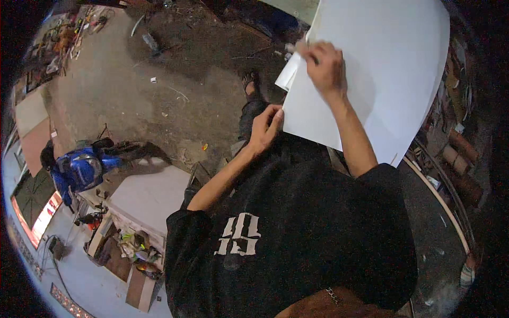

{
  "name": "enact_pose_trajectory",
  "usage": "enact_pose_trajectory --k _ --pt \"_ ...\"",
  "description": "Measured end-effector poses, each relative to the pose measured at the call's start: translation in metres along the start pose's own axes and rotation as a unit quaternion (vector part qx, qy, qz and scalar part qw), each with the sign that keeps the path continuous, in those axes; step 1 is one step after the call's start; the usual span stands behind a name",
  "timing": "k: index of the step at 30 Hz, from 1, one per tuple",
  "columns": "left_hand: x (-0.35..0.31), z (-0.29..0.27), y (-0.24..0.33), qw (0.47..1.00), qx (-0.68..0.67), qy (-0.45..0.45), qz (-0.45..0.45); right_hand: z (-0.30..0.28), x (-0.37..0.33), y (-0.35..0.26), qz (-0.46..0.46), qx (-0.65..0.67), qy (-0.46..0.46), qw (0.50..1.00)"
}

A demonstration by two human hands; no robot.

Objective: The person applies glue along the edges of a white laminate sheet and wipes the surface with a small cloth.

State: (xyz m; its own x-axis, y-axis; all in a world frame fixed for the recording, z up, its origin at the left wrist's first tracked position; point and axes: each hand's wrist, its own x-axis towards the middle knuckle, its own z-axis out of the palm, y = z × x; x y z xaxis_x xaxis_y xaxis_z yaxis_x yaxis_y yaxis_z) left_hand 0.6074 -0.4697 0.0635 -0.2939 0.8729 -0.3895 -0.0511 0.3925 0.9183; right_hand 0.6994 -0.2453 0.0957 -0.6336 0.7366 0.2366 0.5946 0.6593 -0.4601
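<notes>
As left hand [265, 129] touches edge | white board [392, 69] under right hand [326, 69]

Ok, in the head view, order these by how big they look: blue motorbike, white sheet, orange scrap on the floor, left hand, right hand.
1. White sheet
2. Blue motorbike
3. Left hand and right hand: too alike to rank
4. Orange scrap

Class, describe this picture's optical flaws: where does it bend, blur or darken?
Head view: fisheye bends the white sheet's long edge; corners fall black. Head view: right hand looks motion-blurred, especially its fingers, left hand sharper; soft shadow on the sheet beside the right hand.
</notes>
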Motion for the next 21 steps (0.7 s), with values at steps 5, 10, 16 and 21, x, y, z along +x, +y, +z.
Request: enact_pose_trajectory --k 5,10,16,21 --pt "0.022 -0.030 0.024 0.984 0.023 -0.164 -0.060 0.003 0.001 0.010 -0.011 -0.032 -0.004 0.999" --pt "0.041 -0.041 0.015 0.970 0.031 -0.240 -0.027 -0.001 0.041 0.030 0.051 -0.062 0.036 0.996" --pt "0.052 -0.052 0.013 0.959 0.055 -0.277 -0.015 0.008 0.013 0.017 0.060 -0.068 0.000 0.996" --pt "0.060 -0.051 0.011 0.958 0.053 -0.280 0.033 0.008 0.043 0.038 0.086 -0.092 0.033 0.991"
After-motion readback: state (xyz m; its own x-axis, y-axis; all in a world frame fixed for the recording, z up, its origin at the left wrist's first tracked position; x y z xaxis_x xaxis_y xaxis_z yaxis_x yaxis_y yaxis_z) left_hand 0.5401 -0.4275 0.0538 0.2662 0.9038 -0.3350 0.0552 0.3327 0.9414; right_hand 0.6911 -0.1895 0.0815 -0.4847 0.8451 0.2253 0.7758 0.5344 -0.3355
